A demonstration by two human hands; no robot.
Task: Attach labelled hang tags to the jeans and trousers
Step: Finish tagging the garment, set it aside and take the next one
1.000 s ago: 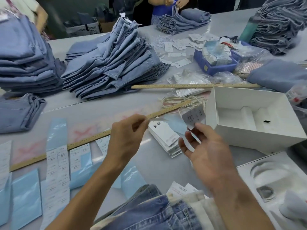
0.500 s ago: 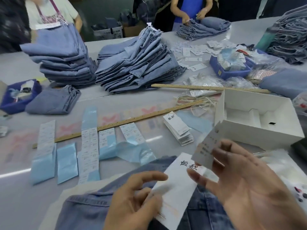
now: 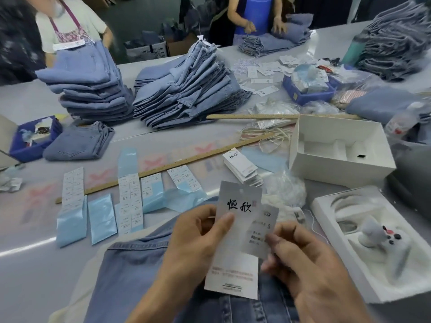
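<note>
Left hand: near centre, thumb and fingers pinching the left edge of the large hang tag, held upright over the jeans.

Right hand: near right, fingers curled, pinching the small label tag, which lies against the right side of the large hang tag and overlaps it.

Large hang tag: white card, black brush characters near its top, faint red print near its foot.

Small label tag: grey-white, printed lines too blurred to read, a letter S visible.

Jeans: blue denim, spread flat on the worktop at the near edge, under both hands.

Stack of hang tags: white cards, centre of the worktop, just beside the near ruler.

Sticker sheets: several strips of small printed labels on pale blue backing, laid side by side at left centre.

Rulers: one long wooden ruler lying diagonally across the centre; a second farther off.

Open white box: right of centre, inner dividers visible.

White tray: near right, holding a small grey toy figure.

Folded jeans stacks: one at far centre, one at far left, one at far right.

Blue bins: one at left, one at far right.

Two other persons stand at the far edge, one at left, one at centre.
</note>
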